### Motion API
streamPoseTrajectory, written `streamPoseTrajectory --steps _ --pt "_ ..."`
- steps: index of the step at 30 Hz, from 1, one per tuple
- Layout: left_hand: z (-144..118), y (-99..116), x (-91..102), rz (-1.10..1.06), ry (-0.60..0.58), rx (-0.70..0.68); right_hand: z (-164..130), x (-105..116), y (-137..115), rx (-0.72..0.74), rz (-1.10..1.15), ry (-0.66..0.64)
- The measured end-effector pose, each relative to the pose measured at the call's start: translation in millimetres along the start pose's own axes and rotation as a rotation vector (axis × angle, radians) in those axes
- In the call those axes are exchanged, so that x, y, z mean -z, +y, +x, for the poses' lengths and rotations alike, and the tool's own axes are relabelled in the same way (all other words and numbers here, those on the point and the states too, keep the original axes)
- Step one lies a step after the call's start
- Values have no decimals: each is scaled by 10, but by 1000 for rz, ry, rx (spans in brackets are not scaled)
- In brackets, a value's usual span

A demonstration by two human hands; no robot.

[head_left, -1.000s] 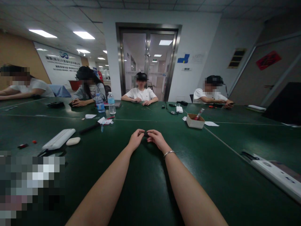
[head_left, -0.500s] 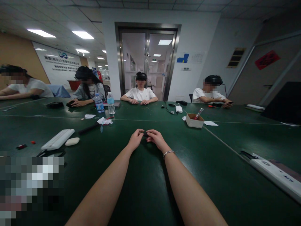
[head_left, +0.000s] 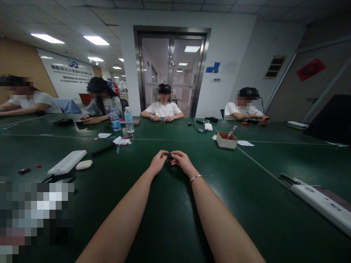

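Both my arms reach forward over the green table (head_left: 170, 204). A small dark object (head_left: 169, 156), too small to name, sits between my fingertips. My left hand (head_left: 159, 162) has its thumb and fingers closed at the object's left end. From the other side my right hand (head_left: 181, 162) pinches it with the fingers bent. A silver bangle (head_left: 196, 178) circles my right wrist. Much of the object is hidden by the fingers.
Left of my arms lie a white case (head_left: 67, 162), a white rounded piece (head_left: 84, 165) and a black stick-like thing (head_left: 103, 149). Farther off stand two water bottles (head_left: 129, 120) and a small box (head_left: 227, 140). A white strip (head_left: 320, 201) lies right. Several people sit around.
My hands stay almost in place, still at the small dark object. The whole view has shifted very slightly.
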State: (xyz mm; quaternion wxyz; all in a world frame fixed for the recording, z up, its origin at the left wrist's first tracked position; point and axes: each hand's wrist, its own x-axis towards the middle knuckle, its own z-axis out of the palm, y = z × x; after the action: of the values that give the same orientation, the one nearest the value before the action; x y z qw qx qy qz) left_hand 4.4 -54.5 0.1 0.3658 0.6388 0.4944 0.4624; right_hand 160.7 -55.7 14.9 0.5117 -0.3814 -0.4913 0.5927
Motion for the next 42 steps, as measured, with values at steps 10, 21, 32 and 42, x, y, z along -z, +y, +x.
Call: streamPoseTrajectory --steps 10,21,32,42 --pt "-33 94 -1 -51 -20 0 0 1 1 7 -5 0" --pt "-18 66 0 -77 -17 4 2 -2 2 2 -7 1" --pt "-13 46 -6 -47 -7 -16 -24 -1 -18 7 -10 -16" --pt "-39 93 5 -76 23 -1 -25 -21 -37 -1 -16 5"
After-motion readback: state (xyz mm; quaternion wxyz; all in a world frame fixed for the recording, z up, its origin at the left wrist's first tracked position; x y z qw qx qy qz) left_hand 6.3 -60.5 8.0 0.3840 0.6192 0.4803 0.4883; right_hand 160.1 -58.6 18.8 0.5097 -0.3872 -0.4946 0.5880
